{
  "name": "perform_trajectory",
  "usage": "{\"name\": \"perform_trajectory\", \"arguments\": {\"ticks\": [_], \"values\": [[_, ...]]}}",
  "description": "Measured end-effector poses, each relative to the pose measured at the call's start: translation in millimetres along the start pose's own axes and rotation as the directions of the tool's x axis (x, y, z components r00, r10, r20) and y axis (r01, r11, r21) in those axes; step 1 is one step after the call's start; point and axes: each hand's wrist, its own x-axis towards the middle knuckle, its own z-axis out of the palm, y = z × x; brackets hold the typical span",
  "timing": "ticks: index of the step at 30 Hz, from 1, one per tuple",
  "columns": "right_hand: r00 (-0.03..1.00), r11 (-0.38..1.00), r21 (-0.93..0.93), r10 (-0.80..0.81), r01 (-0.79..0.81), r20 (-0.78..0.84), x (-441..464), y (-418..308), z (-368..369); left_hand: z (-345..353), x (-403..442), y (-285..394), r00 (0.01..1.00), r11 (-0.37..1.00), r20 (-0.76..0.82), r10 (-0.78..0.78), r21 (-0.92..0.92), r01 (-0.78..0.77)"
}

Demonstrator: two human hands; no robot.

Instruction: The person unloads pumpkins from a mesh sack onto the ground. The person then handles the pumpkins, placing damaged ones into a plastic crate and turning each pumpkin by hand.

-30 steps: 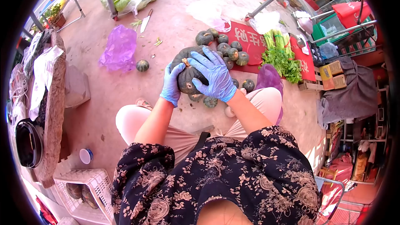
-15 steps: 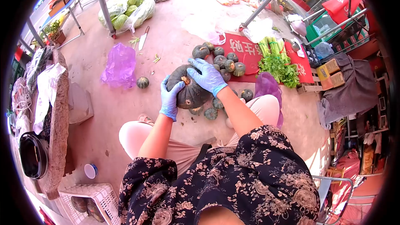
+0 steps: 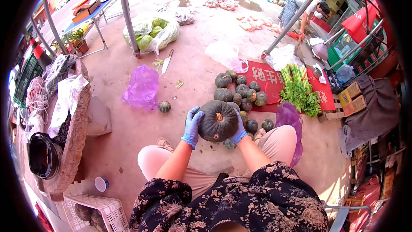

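Note:
A large dark green pumpkin [image 3: 218, 122] is held up between my knees, its tan stem facing me. My left hand [image 3: 192, 126], in a blue glove, is pressed to its left side. Against the right side lies my right hand [image 3: 239, 129], gloved the same way and partly hidden behind the pumpkin. Just beyond, several smaller green pumpkins [image 3: 223, 94] are heaped on the ground beside a red mat [image 3: 269, 96]. One small pumpkin [image 3: 164, 106] sits apart on the left, near a crumpled purple bag [image 3: 141, 89].
A knife [image 3: 166, 63] lies on the concrete past the purple bag. Leafy celery [image 3: 300, 99] rests on the red mat. Cabbages in a clear bag [image 3: 154, 34] stand farther off. To my left are a stone ledge [image 3: 77, 141] and a white crate [image 3: 109, 212]. Another person [image 3: 300, 10] bends down at far right.
My right hand has gone from the pumpkin's top to its right side. The pumpkin is turned so its stem faces me more squarely. My view has tilted up, showing more background.

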Motion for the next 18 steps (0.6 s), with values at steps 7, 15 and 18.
{"name": "perform_trajectory", "arguments": {"ticks": [7, 15, 18], "values": [[0.998, 0.996, -0.086, -0.011, 0.006, -0.057, 17.0, -15.2, 11.0, -13.0, 31.5, -52.4, 0.864, 0.998, 0.499, 0.062, -0.056, -0.04], [0.896, 0.379, -0.894, -0.442, 0.237, 0.05, 14.3, -55.2, 106.5, 2.3, 32.1, -47.4, 0.778, 0.867, 0.614, -0.135, -0.307, 0.393], [0.867, 0.078, -0.891, -0.283, 0.446, 0.409, 12.8, -47.3, 147.2, 23.7, 19.4, -3.9, 0.8, 0.991, 0.599, 0.018, 0.094, -0.092]]}}
